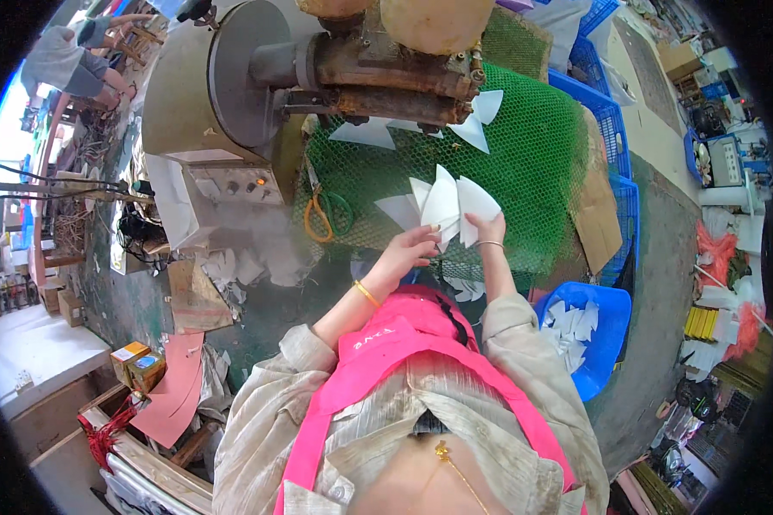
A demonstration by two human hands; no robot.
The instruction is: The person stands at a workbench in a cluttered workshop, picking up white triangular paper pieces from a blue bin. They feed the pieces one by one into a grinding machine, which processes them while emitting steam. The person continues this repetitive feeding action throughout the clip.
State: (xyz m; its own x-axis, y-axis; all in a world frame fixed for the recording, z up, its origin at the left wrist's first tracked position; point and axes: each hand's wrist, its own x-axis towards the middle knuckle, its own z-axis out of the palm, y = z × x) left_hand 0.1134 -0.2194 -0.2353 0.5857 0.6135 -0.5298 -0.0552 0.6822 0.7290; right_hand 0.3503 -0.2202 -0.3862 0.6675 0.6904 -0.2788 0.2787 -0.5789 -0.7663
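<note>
My left hand [410, 251] pinches the lower edge of a small fan of white triangular pieces [441, 206], thin like cloth or paper. Beside it, my right hand [488, 230] grips another white piece [478, 199] of the same kind by its lower end. Both hands are over the near edge of a green mesh sheet [537, 154]. Left of them on the mesh lie scissors [319, 212] with one orange and one green handle loop. More white pieces [487, 107] are spread farther back, partly under the machine.
A machine [386, 77] with a rusty metal head overhangs the mesh; its cabinet [232, 184] has knobs and a lit lamp. At the right stand a blue basin [614, 330] of white pieces and blue crates [624, 215]. Another person [69, 64] is at the far left.
</note>
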